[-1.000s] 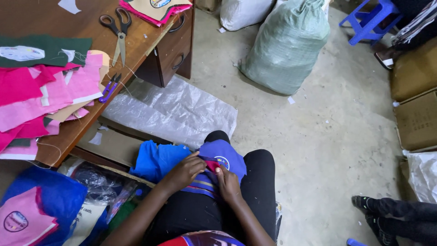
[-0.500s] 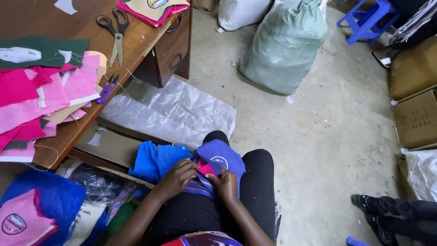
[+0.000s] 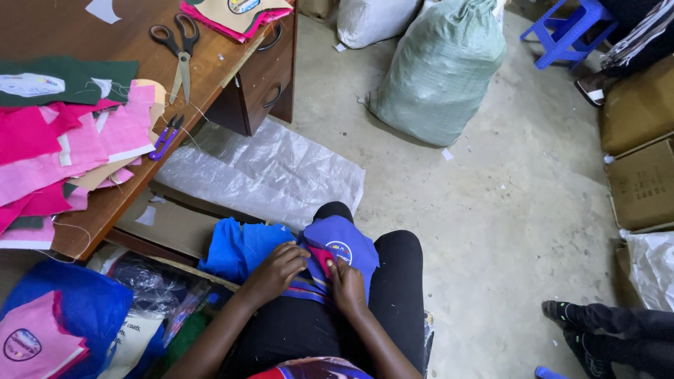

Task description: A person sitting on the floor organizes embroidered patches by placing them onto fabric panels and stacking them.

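Since a second ago the blue fabric piece (image 3: 342, 247) has barely shifted; it is pinched by the right hand (image 3: 346, 282), apparently steadied by the left hand (image 3: 275, 267), fingers curled

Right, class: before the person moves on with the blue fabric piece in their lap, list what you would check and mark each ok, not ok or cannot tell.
1. Both hands on the blue fabric piece: left hand and right hand rest on it. Ok.
2. Piece supported on the lap: ok.
3. Round badge visible, uncovered: ok.
4. Scissors within reach: on the wooden table; cannot tell.
5. Small purple snips secure: near the table edge. Not ok.
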